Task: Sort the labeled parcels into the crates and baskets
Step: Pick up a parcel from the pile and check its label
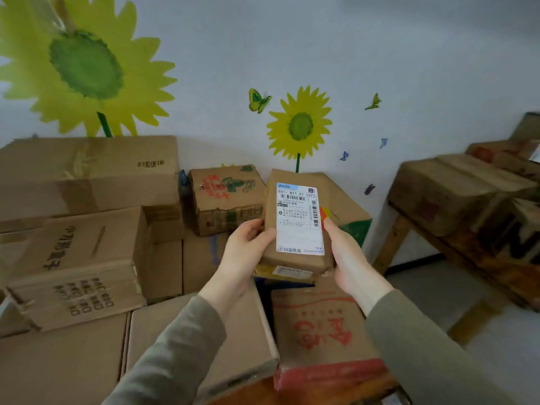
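The person holds a small brown parcel (297,226) up in front of the chest, in the middle of the view, above a spread of cardboard boxes. Its white shipping label (301,238) faces the camera, with barcodes and the printed code "661- B11 57" at the top.

The left hand (245,252) grips the parcel's left edge, thumb on the front and fingers curled round the back. The right hand (347,258) clasps the right edge, its thumb lying along the side beside the label. The two hands are apart, with the parcel between them. Just under the parcel's near edge a flatter yellow packet (285,272) shows, touching it; which hand supports it cannot be told. Both sleeves are grey-green.

Below the hands lie a box with red print (321,328) on the right and a plain flat box (233,331) to its left. Further left stands an open carton (163,258), and behind it a large closed carton (87,176). A box with red and green print (228,200) sits against the far wall, left of the parcel. On the right a wooden bench (400,235) carries more boxes (444,194). The wall bears a big painted sunflower (84,62), a smaller one (301,124) and a butterfly (258,100).
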A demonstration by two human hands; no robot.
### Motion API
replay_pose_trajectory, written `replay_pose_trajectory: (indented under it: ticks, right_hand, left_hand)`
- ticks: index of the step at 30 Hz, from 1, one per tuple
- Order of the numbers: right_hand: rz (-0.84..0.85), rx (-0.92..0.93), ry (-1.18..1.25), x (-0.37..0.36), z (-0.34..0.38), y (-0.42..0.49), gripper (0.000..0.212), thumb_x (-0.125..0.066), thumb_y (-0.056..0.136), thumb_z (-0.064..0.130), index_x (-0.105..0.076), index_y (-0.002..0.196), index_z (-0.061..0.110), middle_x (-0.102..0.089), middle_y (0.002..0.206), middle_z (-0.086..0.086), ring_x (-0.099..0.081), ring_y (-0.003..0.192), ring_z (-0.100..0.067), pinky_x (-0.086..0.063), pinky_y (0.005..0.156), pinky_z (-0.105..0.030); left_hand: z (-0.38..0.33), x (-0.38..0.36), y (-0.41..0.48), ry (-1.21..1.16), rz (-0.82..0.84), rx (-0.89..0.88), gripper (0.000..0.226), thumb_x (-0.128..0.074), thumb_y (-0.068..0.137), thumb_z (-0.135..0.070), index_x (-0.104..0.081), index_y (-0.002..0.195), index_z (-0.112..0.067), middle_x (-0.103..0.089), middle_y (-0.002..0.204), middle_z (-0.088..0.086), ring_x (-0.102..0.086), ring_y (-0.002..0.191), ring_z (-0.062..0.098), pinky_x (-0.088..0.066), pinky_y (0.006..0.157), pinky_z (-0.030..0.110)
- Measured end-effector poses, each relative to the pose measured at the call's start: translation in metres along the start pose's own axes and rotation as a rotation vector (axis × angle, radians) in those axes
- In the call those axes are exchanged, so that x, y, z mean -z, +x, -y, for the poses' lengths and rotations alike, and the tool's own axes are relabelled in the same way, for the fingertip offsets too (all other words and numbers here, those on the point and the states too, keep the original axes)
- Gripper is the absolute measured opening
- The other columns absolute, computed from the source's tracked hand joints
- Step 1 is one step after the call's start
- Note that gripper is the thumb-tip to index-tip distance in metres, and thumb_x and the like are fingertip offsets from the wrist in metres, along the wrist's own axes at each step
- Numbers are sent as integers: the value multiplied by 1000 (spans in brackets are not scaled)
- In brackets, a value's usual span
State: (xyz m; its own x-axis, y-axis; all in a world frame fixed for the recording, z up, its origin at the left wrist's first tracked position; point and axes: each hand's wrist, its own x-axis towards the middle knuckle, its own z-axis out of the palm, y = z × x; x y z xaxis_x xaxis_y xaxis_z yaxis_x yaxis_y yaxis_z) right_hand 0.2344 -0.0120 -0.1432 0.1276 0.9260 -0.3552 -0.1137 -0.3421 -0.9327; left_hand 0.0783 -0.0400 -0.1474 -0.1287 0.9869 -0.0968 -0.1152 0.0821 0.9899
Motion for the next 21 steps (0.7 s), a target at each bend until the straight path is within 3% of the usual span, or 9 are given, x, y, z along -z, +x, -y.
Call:
replay_pose_trajectory:
  ticks: [3,5,9,13,16,18,21]
  right_hand:
    - [-29,-12,34,35,0,-3,36,-43,98,44,-58,124,24,-65,122,-1,-59,113,-25,-40,105,-48]
    - [-58,-4,60,63,-1,-6,33,-43,99,41,-60,121,23,-67,116,-2,-61,109,-24,-42,104,-46]
    - [-84,4,63,120,-5,-20,30,-41,100,40,-65,108,24,-71,106,-1,-64,102,-23,-43,102,-44]
    - [-153,6,95,176,-15,-31,33,-42,100,36,-61,119,18,-71,103,-3,-67,94,-20,-53,80,-33]
    - [-192,-31,132,218,-23,-43,29,-42,100,36,-62,114,19,-72,89,0,-69,85,-18,-56,67,-29]
    - [-226,-41,145,248,-32,-52,26,-42,100,35,-63,108,21,-72,82,2,-69,77,-15,-54,59,-26]
    - [-278,-34,128,284,-46,-60,24,-40,101,35,-61,106,23,-71,87,3,-67,87,-18,-53,79,-33]
  left_hand:
    - [4,-31,-7,10,41,7,43,-62,90,-25,-52,129,-12,-63,119,-1,-64,98,11,-51,68,19]
    - [7,-57,-14,11,74,19,39,-61,91,-25,-52,127,-15,-64,115,-3,-64,92,8,-49,59,15]
    - [15,-110,-32,24,141,46,29,-60,92,-23,-52,119,-18,-64,106,-6,-63,91,9,-48,64,19]
    - [26,-160,-51,74,201,66,32,-59,92,-21,-50,122,-15,-64,112,0,-62,88,8,-51,64,19]
    - [39,-198,-68,90,257,113,28,-58,92,-17,-49,119,-17,-64,104,-1,-64,83,8,-54,61,17]
    - [49,-223,-79,101,295,151,35,-59,91,-16,-50,125,-10,-66,109,4,-66,87,14,-56,67,22]
    - [61,-255,-91,102,351,195,34,-59,91,-13,-49,123,-8,-66,100,3,-67,87,18,-57,76,31]
